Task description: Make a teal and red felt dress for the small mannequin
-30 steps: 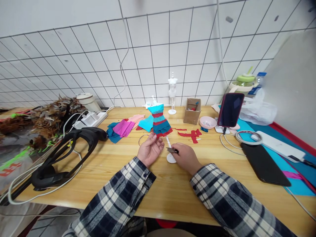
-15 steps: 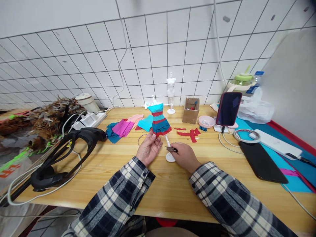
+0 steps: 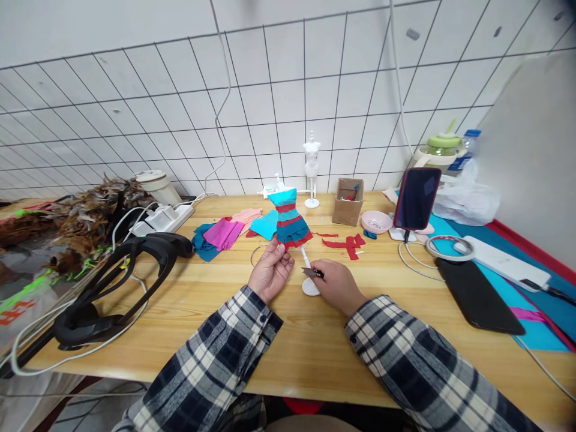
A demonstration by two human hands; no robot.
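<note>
A miniature mannequin on a white stand [image 3: 310, 287] wears a small paper dress [image 3: 291, 223] with bands of light blue, red and dark teal. It leans a little to the left. My left hand [image 3: 271, 269] pinches the red hem at the dress's lower left edge between thumb and fingers. In my right hand [image 3: 338, 283], close by the stand's pole, are small scissors [image 3: 311, 272] with their blades pointing left below the hem. My fingers cover most of their handles. Red paper scraps [image 3: 348, 244] lie to the right of the dress.
Behind stands a bare white mannequin [image 3: 311, 165], with a cardboard box [image 3: 348, 207] and a pink bowl [image 3: 377, 221] to its right. Coloured paper sheets [image 3: 222, 234] lie left. A black headset frame [image 3: 121, 294], a propped phone [image 3: 416, 199] and a dark phone [image 3: 479, 297] flank the work area.
The dress and my left hand have shifted very slightly to the left. My right hand and the scissors stay in the same place.
</note>
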